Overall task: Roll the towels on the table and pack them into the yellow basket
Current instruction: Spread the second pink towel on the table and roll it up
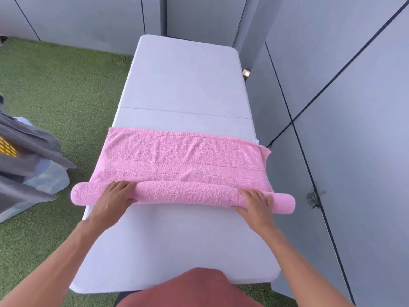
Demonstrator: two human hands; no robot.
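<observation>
Pink terry-cloth towel point(181, 156) lies across the white folding plastic table point(183, 80), near half rolled into a tube, far half flat; both ends overhang the table's sides. Left hand point(115, 196) and right hand point(256, 201) each rest on the roll, fingers draped over its top, thumbs tucked under the near side, grasping it. Yellow basket point(7, 146) sits far left on the green artificial turf point(55, 85), mostly covered by grey cloth point(28, 140).
</observation>
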